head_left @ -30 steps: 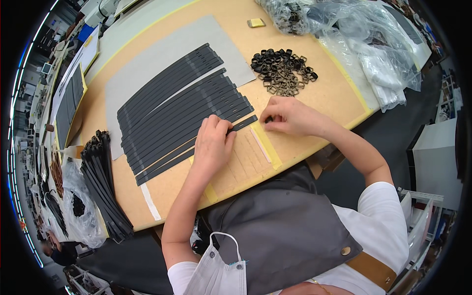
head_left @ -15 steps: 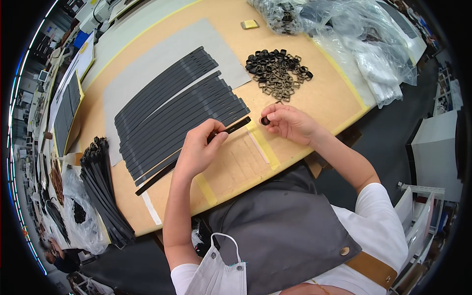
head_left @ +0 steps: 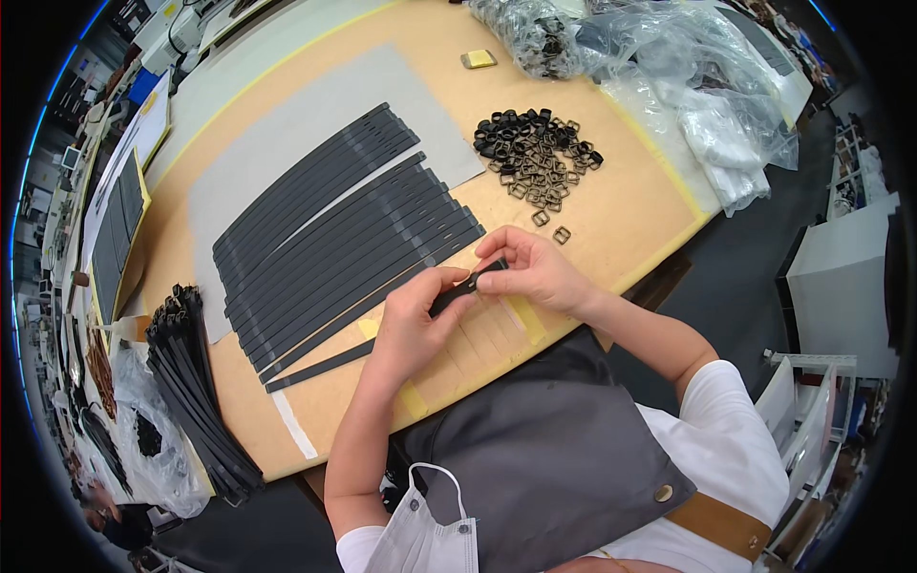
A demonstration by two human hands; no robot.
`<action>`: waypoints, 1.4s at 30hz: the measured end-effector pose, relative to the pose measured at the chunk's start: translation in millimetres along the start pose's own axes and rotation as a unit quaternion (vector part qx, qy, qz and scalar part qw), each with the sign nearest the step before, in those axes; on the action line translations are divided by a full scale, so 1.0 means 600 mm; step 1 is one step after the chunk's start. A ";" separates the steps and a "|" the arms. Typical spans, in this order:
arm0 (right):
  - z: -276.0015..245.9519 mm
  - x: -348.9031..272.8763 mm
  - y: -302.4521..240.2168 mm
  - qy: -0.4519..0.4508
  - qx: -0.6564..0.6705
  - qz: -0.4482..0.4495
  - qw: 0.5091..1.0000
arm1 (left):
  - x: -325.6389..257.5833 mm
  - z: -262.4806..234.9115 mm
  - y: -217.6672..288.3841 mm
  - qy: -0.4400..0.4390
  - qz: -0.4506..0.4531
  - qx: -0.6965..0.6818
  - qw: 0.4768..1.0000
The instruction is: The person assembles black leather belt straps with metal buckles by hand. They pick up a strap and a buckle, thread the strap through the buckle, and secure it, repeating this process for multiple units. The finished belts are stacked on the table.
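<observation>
Right hand [head_left: 537,272] neared left hand [head_left: 416,315]; both pinch strap [head_left: 320,368].

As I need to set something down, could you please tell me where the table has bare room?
The tan board is bare between the buckle pile and plastic bags, and between the grey sheet and yellow-topped block. It is crowded at the strap rows, the strap bundle, and where left hand and right hand meet at one strap.

My left hand [head_left: 413,313] hides the middle of the black strap [head_left: 320,367]; my right hand [head_left: 535,272] covers part of its tip. The lower edge cuts off the face mask [head_left: 430,535].
</observation>
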State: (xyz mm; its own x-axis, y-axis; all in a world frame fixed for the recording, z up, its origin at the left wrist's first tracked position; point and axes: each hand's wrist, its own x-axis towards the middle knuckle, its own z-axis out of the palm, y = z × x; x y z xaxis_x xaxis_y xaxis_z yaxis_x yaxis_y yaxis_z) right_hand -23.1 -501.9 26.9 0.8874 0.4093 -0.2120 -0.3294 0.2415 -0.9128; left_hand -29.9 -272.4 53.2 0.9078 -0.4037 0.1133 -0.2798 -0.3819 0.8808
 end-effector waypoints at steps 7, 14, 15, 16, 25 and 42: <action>-0.042 0.033 -0.057 0.082 -0.309 -0.095 0.943 | 0.000 0.001 -0.015 0.002 0.021 0.030 0.999; -0.117 0.077 -0.096 0.184 -0.587 -0.187 0.766 | 0.002 -0.003 -0.010 0.001 0.013 0.039 0.999; -0.120 0.082 -0.097 0.174 -0.615 -0.208 0.740 | 0.002 -0.003 -0.011 0.005 0.013 0.042 0.999; -0.122 0.085 -0.096 0.165 -0.643 -0.229 0.712 | 0.002 -0.004 -0.011 0.008 0.011 0.042 0.999; -0.079 0.079 -0.126 0.128 -0.594 -0.003 0.794 | -0.001 -0.007 -0.013 0.017 0.005 0.042 0.999; -0.092 0.106 -0.172 -0.199 -0.666 -0.056 0.717 | -0.001 0.000 -0.019 0.038 -0.011 0.019 0.999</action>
State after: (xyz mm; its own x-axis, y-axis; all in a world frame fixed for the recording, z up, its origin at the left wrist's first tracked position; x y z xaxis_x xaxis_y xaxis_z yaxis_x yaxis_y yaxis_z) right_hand 85.1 -549.4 88.6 0.6351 0.7354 -0.2364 0.5722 -0.6535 -0.4956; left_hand -27.4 -267.9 42.9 0.9348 -0.3305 0.1303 -0.2699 -0.4224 0.8653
